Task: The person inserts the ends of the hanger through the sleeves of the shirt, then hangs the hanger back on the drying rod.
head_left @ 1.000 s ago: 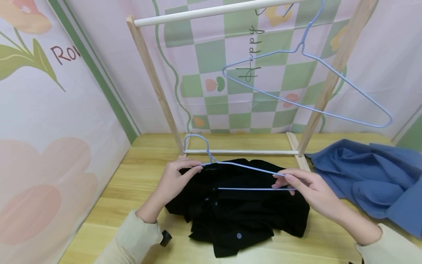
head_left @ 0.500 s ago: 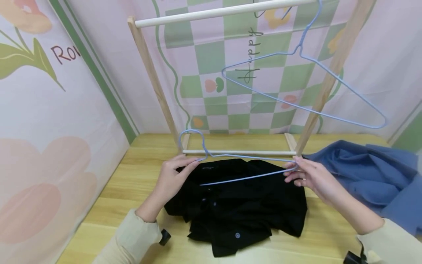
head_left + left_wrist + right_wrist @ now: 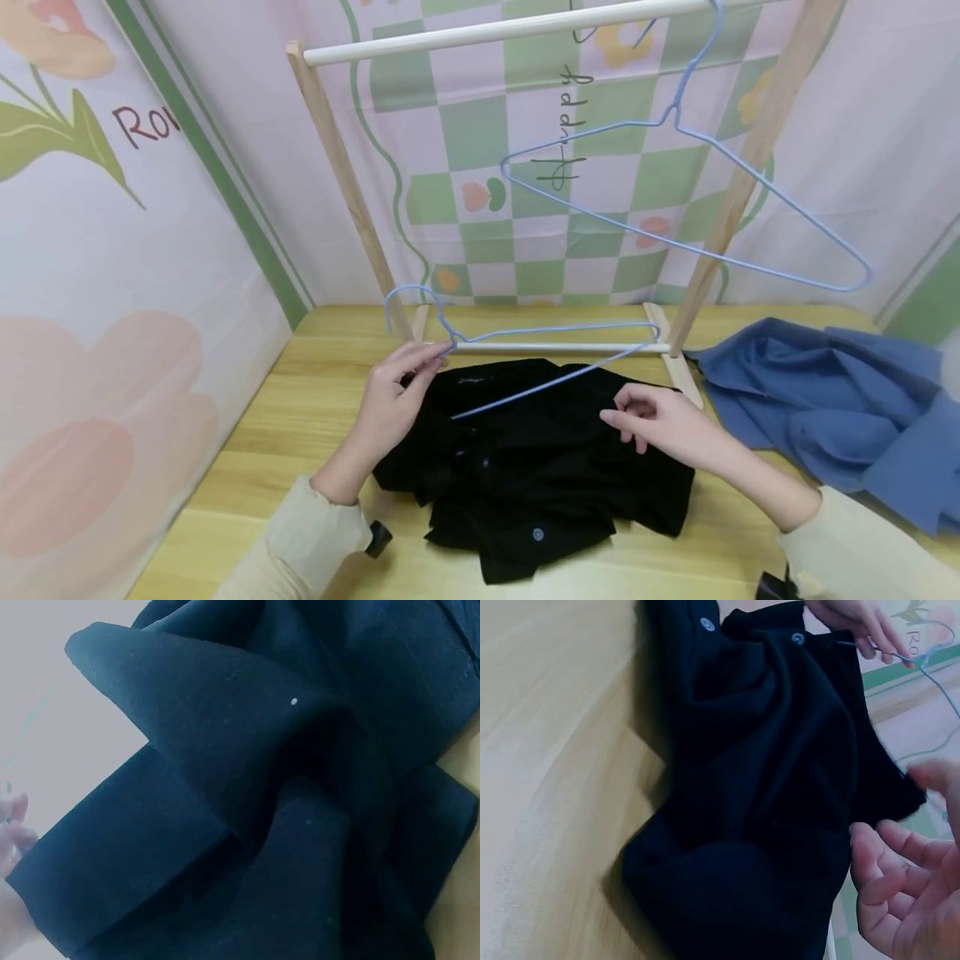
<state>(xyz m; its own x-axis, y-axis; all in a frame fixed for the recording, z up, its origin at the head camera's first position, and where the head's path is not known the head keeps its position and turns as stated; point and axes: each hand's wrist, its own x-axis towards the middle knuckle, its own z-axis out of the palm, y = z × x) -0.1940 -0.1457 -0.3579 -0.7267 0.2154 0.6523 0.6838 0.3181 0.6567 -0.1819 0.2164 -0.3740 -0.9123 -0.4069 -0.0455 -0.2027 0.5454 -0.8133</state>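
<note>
A crumpled black shirt (image 3: 540,467) with buttons lies on the wooden table (image 3: 315,400). My left hand (image 3: 397,392) pinches a light blue wire hanger (image 3: 525,354) at its neck, just under the hook, and holds it tilted above the shirt's collar. My right hand (image 3: 660,421) hovers over the shirt's right side, fingers loosely curled, holding nothing. The right wrist view shows the shirt (image 3: 765,787), my relaxed right fingers (image 3: 900,892) and the left hand (image 3: 862,622) on the hanger. In the left wrist view only dark folds of the shirt (image 3: 262,810) fill the frame.
A wooden clothes rack (image 3: 352,192) stands behind the shirt, with a second blue hanger (image 3: 682,200) hung on its top rail. A blue garment (image 3: 832,400) lies heaped at the right. Patterned fabric walls close in the left and back.
My right hand let go of the hanger's right end and dropped onto the shirt's right side. The left hand lifted and swung the hanger up and to the left.
</note>
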